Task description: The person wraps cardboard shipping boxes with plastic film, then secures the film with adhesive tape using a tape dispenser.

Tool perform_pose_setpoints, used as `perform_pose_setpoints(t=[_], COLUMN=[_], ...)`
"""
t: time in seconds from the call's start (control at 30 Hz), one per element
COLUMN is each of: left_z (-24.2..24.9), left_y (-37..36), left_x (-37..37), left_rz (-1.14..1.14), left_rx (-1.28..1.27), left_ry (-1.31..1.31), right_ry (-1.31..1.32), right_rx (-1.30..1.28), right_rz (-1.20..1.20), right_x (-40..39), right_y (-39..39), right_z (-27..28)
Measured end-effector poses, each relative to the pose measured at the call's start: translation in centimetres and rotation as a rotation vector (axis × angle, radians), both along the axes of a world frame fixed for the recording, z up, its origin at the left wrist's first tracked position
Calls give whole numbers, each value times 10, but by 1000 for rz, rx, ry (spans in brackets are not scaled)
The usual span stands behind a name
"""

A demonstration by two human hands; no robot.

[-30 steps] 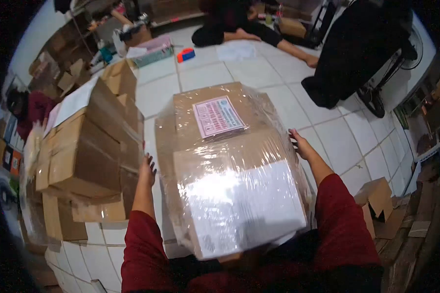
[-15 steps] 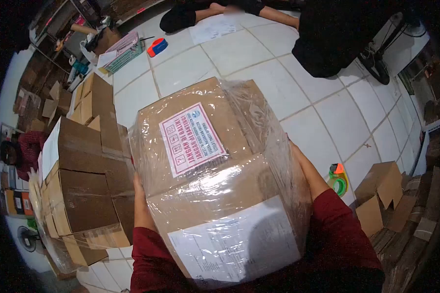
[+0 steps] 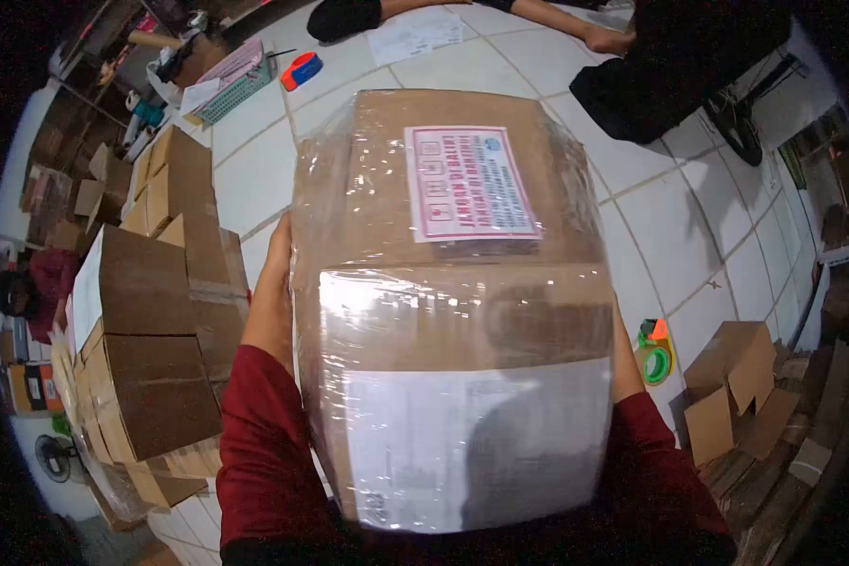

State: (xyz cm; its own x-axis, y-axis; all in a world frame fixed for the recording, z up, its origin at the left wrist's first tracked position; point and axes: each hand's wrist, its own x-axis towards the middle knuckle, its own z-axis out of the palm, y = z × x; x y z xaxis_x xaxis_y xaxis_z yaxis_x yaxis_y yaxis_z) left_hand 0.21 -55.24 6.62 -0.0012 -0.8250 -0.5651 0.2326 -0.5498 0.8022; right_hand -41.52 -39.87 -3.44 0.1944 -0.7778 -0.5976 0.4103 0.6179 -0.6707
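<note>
A large cardboard box (image 3: 462, 311) wrapped in clear plastic fills the middle of the view, held up close to my body. A white label with red print (image 3: 472, 184) is on its upper part and a white paper (image 3: 415, 443) on the face nearest me. My left hand (image 3: 281, 255) presses against the box's left side, its fingertips hidden behind the box. On the right side, my right hand (image 3: 623, 330) supports the box; only its edge and wrist show, and the fingers are hidden.
Stacked cartons (image 3: 151, 368) stand on the left. A green tape dispenser (image 3: 653, 358) and an open carton (image 3: 731, 387) are at right. Farther off are a basket (image 3: 231, 94), a red-blue tape roll (image 3: 302, 71), papers (image 3: 415, 36) and a seated person in black (image 3: 670, 66).
The box has turned clockwise and its label has moved up and to the right. My left hand has moved up along its side, and my right hand is now mostly hidden.
</note>
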Motion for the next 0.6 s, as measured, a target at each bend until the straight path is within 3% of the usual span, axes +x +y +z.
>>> perform_pose_setpoints(t=[0.2, 0.37, 0.47, 0.5, 0.6], left_z=[-76, -89, -75, -90, -126], left_y=[-13, -2, 81, 127, 258], left_x=[43, 55, 74, 88, 88], left_rz=[-81, -63, 64, 70, 245], left_rx=[3, -59, -192, -379, -330], left_ry=[199, 128, -88, -135, -125], right_ry=[21, 43, 66, 71, 118], right_rx=[32, 61, 63, 60, 63], right_rz=[-41, -77, -76, -77, -107], right_x=[5, 13, 18, 18, 16], right_y=[15, 24, 24, 25, 40], right_z=[-3, -6, -6, -6, 2])
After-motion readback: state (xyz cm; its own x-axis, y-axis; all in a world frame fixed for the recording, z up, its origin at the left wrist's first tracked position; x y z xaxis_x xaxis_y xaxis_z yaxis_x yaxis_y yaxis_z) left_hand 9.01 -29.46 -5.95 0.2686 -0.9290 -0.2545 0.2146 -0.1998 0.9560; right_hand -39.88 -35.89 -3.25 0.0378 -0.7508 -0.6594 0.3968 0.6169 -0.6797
